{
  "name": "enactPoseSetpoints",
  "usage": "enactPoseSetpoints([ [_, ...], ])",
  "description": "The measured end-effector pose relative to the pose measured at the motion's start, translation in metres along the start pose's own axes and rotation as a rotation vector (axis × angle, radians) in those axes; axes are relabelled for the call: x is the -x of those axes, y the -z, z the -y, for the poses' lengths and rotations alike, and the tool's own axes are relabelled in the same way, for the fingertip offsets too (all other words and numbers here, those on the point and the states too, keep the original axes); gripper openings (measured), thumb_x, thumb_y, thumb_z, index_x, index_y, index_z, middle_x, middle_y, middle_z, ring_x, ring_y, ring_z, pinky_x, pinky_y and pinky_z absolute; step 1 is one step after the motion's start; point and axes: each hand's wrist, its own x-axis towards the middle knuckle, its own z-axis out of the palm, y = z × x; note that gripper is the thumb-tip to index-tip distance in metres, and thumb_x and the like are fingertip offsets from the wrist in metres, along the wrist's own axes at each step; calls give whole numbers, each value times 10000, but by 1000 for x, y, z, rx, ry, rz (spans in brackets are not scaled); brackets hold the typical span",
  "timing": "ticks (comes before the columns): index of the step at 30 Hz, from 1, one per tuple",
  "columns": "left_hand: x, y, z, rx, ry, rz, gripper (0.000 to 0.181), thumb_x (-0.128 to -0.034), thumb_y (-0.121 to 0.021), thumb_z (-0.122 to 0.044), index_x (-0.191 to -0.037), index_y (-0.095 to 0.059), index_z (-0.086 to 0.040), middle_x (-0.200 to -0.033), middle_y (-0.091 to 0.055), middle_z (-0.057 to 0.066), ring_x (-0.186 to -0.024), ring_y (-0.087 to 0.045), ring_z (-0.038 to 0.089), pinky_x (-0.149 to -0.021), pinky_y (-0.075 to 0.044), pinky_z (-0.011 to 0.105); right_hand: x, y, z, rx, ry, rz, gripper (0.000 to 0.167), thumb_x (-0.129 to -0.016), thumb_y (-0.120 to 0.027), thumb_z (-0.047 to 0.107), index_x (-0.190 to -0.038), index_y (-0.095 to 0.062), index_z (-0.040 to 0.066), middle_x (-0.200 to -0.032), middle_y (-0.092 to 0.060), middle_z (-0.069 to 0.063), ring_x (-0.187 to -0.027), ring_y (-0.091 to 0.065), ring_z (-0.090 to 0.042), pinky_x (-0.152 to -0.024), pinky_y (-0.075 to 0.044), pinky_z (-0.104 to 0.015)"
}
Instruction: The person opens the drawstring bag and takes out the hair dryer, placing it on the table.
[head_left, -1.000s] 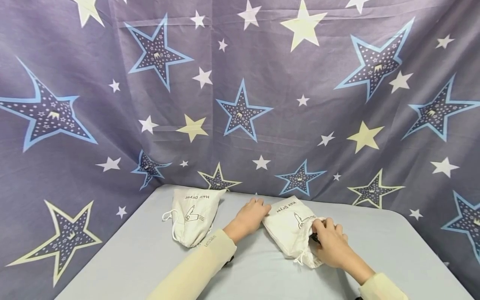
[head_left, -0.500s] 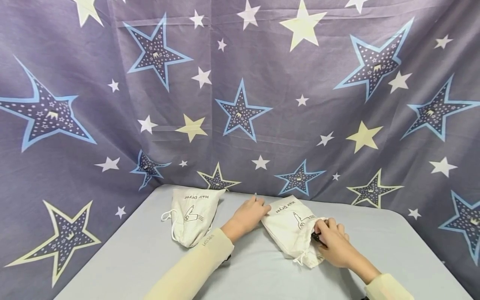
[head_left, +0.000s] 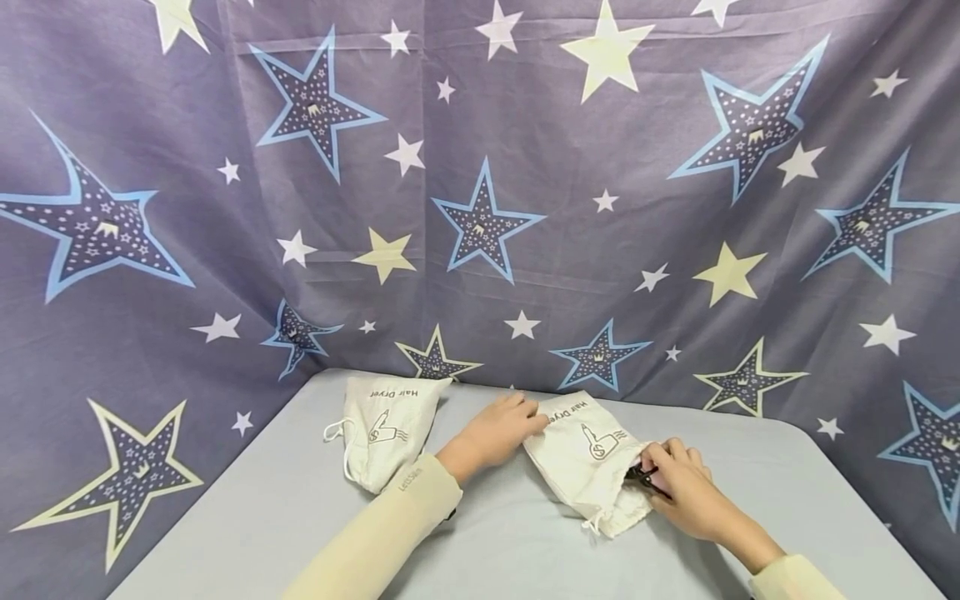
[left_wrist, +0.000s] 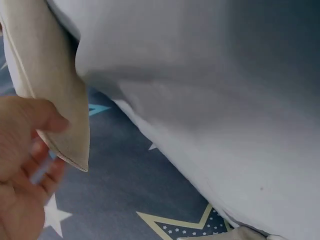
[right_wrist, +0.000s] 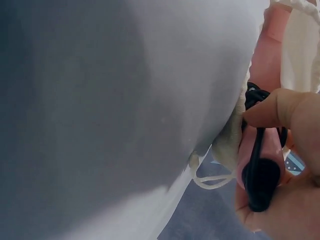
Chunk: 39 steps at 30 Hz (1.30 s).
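Apparently partway through handling an open drawstring bag, lying at five o'clock in the head view on the pale table, with its mouth facing four o'clock. Shows a loosened mouth already, and a pink dryer running through it, with one end outside and the rest in the cloth. Held at that outer end by the right hand, just past the mouth, with a clamp of thumb and fingers on the pink body and on the black cord bundled against it. Steadied at the opposite end, toward the bag's ten o'clock, by the left hand, pinching a corner of cloth between thumb and fingers, to go by the left wrist view.

Perhaps half done, at a guess. Cannot tell from one moment alone whether being drawn out or tucked in. Leaves, either way, a full separation or a full stowing, plus the loose drawstring at the bag's six o'clock. Look to seven o'clock for a second bag, printed with a similar dryer drawing, gathered at its near end and touched by neither hand. Cannot see its contents, so cannot count it as finished or waiting.
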Motion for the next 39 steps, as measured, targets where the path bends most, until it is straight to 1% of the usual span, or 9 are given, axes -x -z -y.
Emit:
enactPoseSetpoints([
  [3,1,0,-3,7,-93,-1,122,-1013,-577,-219,-1101,-656,-252,-1025,-584,-55,-941,-535,164,-794,-454,313,-1,-1,1,6,14,-18,456,-717,-827,-30,-958,-530,218,-1009,-483,1,-833,-382,-211,-674,-315,-368],
  [6,1,0,-5,5,-126,-5,99,-999,-596,-204,-1032,-660,-273,-994,-571,-73,-918,-513,146,-748,-429,294,-1,-3,-1,16,34,-43,441,-720,-820,-30,-939,-528,217,-984,-474,13,-812,-379,-201,-664,-313,-359],
  [12,3,0,-6,30,-129,-15,105,-1002,-591,-196,-970,-641,-283,-939,-515,-74,-887,-462,134,-712,-407,272,-3,-7,-6,28,78,-92,471,-639,-815,-47,-924,-533,201,-961,-472,20,-800,-378,-188,-666,-310,-348],
  [17,7,-1,-4,60,-130,-20,113,-1018,-553,-232,-955,-629,-287,-906,-453,-74,-868,-408,131,-693,-374,257,-4,-7,-9,30,103,-94,470,-635,-814,-38,-934,-535,194,-969,-476,19,-799,-376,-188,-667,-313,-339],
  [20,9,-2,-1,73,-128,-24,117,-1020,-538,-250,-967,-637,-282,-913,-452,-71,-864,-389,136,-708,-367,259,-4,-6,-10,49,148,-103,464,-640,-821,-35,-949,-555,186,-976,-492,26,-807,-393,-175,-685,-344,-341],
  [24,11,-1,4,85,-111,-1,134,-1028,-529,-248,-997,-657,-272,-944,-483,-67,-878,-400,142,-728,-381,266,-5,-2,-15,83,223,-133,473,-638,-840,-29,-976,-589,186,-992,-519,45,-848,-437,-147,-712,-408,-358],
  [27,13,0,8,100,-92,31,132,-1034,-537,-217,-1005,-654,-270,-963,-489,-70,-898,-407,140,-732,-384,264,-5,0,-18,88,256,-147,470,-639,-841,-19,-985,-604,192,-998,-531,56,-876,-467,-138,-737,-442,-386],
  [30,15,0,12,113,-81,39,132,-1019,-568,-162,-997,-649,-264,-962,-488,-66,-903,-409,140,-743,-389,263,-5,3,-20,88,278,-147,455,-649,-826,-13,-994,-612,192,-1007,-543,59,-898,-497,-146,-756,-466,-417],
  [39,23,0,29,160,-70,-49,179,-909,-679,-49,-909,-628,-220,-939,-555,-52,-882,-450,177,-789,-416,291,-1,6,-34,85,345,-154,422,-658,-768,8,-1004,-622,200,-1008,-547,96,-918,-500,-113,-762,-459,-371],
])
